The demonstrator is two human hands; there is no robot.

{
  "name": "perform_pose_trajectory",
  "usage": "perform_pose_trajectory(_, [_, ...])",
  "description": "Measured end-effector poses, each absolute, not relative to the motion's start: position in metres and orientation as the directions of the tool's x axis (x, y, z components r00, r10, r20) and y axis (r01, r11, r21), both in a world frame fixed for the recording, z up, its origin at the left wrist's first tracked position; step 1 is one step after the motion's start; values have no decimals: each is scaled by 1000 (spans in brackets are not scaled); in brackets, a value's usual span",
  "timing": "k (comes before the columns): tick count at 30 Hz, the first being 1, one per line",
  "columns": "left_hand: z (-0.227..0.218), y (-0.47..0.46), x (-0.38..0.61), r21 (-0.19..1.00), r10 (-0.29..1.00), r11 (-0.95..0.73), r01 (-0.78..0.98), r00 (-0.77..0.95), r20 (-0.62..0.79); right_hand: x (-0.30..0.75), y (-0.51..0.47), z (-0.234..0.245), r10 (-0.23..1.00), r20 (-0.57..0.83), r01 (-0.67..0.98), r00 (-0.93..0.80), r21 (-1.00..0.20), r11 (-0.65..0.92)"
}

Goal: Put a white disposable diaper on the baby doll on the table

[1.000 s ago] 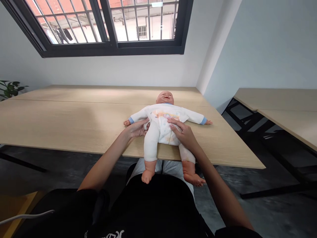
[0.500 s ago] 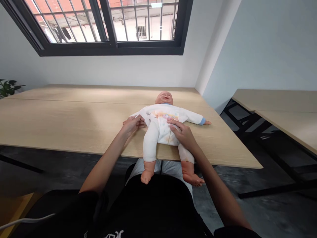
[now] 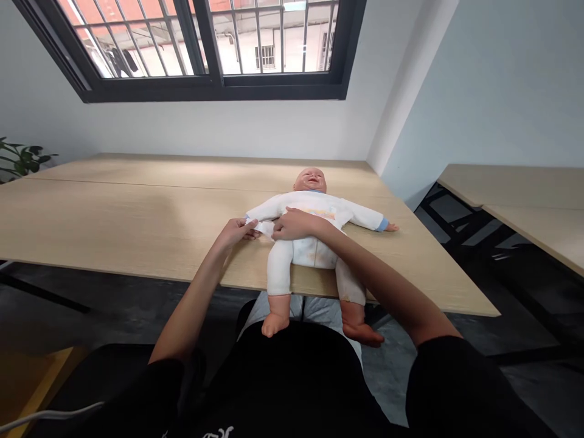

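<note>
A baby doll (image 3: 292, 199) in a white top with blue cuffs lies on its back, head away from me. Its legs hang over the table's near edge. Around its hips is a white diaper (image 3: 314, 254) with a coloured band at the waist. My left hand (image 3: 238, 231) pinches the end of the diaper's side flap (image 3: 263, 227), pulled out at the left hip. Over the doll's belly, my right hand (image 3: 295, 224) has its fingers closed on the same flap near the hip. The right fingertips are partly hidden.
The doll rests on a light wooden table (image 3: 159, 231) against the wall beneath a barred window (image 3: 214, 82). Another table (image 3: 524, 188) stands to the right. Leaves of a plant (image 3: 27, 159) show at far left, and a white cable (image 3: 59, 413) crosses the lower left.
My right hand has moved left from the diaper's front to the flap by the left hip. My left hand now holds the flap stretched outward. The view has shifted slightly.
</note>
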State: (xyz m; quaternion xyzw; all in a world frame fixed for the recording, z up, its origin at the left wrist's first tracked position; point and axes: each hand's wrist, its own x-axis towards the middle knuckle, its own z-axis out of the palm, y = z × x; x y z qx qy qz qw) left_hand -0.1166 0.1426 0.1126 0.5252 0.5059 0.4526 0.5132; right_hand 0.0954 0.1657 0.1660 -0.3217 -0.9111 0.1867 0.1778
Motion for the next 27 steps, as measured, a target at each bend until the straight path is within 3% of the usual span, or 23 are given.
perform_pose_trajectory(4, [111,143,-117,999,998,14,50,64,-17,84,195,172,686,-125,691,-716,-259,675])
perform_pose_trajectory(10, [116,138,-108,998,997,-59,31,60,57,69,200,166,735,-151,749,-661,-183,637])
perform_pose_trajectory(14, [126,135,-86,983,980,-184,-2,79,184,71,196,167,758,-28,744,-651,-217,631])
perform_pose_trajectory(19, [144,134,-63,965,964,-257,-48,65,260,118,191,187,726,364,642,-584,-340,687])
perform_pose_trajectory(21, [150,135,-57,963,959,-266,-46,87,269,139,183,190,688,454,548,-566,-416,726])
perform_pose_trajectory(27, [154,141,-41,942,933,-333,50,160,322,159,157,166,682,371,511,-630,-463,724])
